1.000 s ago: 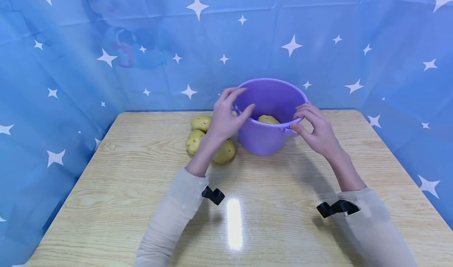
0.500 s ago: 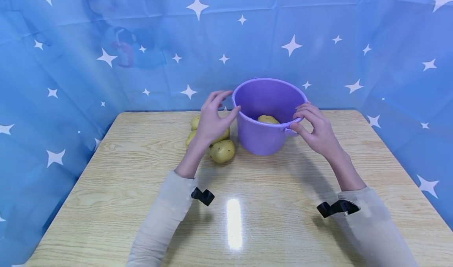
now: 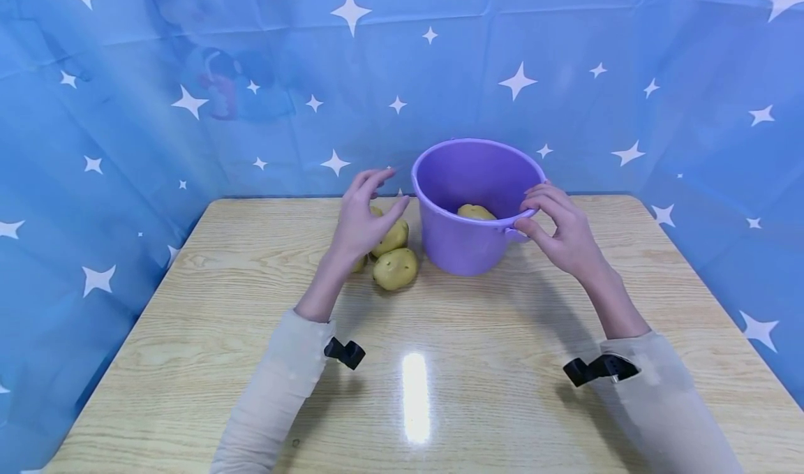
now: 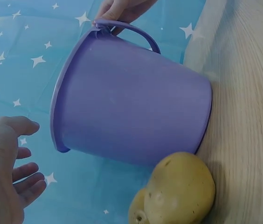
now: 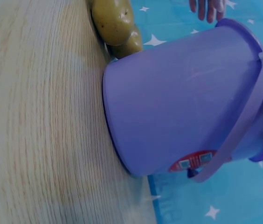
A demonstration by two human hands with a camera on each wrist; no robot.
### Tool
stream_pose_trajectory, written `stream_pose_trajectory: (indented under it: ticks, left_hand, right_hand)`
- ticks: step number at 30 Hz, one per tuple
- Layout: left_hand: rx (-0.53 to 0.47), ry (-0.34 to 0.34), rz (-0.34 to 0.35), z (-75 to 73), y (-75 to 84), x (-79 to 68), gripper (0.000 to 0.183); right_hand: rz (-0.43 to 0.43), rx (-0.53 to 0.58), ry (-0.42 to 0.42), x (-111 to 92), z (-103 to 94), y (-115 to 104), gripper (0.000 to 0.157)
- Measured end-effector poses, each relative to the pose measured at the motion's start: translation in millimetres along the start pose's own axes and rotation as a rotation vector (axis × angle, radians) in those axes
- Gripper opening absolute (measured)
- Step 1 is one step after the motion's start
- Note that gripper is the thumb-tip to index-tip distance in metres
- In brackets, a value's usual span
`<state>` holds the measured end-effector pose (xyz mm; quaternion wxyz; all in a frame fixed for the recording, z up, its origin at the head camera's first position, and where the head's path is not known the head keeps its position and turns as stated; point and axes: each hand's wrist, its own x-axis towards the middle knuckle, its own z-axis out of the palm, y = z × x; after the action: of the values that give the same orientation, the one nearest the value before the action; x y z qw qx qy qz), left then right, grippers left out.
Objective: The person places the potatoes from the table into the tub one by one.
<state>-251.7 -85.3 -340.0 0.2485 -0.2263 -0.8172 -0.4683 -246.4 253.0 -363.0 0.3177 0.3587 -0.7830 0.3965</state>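
Observation:
A purple bucket [image 3: 461, 247] stands upright at the far side of the table, with a potato [image 3: 476, 212] lying inside. My right hand [image 3: 561, 233] grips its rim on the right, thumb outside. The bucket's handle [image 5: 243, 126] hangs down its side in the right wrist view. Left of the bucket, my left hand [image 3: 361, 223] is held in the air with fingers apart, holding nothing. It partly hides several potatoes on the table, the nearest potato [image 3: 396, 269] in plain sight. In the left wrist view, a potato [image 4: 183, 191] overlaps the bucket's base.
The wood-grain table [image 3: 496, 404] ends just behind the bucket, where a blue star-patterned cloth [image 3: 301, 55] hangs. That cloth also runs along both sides. A red label [image 5: 192, 161] is on the bucket's wall.
My left hand has come away from the bucket's left rim and moved left, over the potatoes. My right hand and the bucket have stayed in place.

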Motion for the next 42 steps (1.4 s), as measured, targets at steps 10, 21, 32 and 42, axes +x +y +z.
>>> stream_pose_trajectory:
  ticks: [10,21,32,42]
  left_hand:
    - [-0.032,-0.003,-0.051,-7.9,-12.6,-9.0,0.049]
    - [-0.031,-0.039,-0.135,-17.7,-20.2,-19.6,0.051]
    - [0.003,-0.057,-0.187,-23.9,-32.9,-30.1,0.051]
    - [0.033,-0.083,-0.193,-31.4,-43.6,-40.0,0.053]
  right_hand:
    - [0.0,0.0,-0.004,-0.3,-0.4,-3.5,0.048]
    - [0.011,0.004,0.018,7.1,-0.3,-28.6,0.037]
    - [-0.006,0.0,0.008,3.6,-0.3,-11.3,0.049]
    - [-0.006,0.005,-0.008,0.1,-0.2,3.5,0.049]
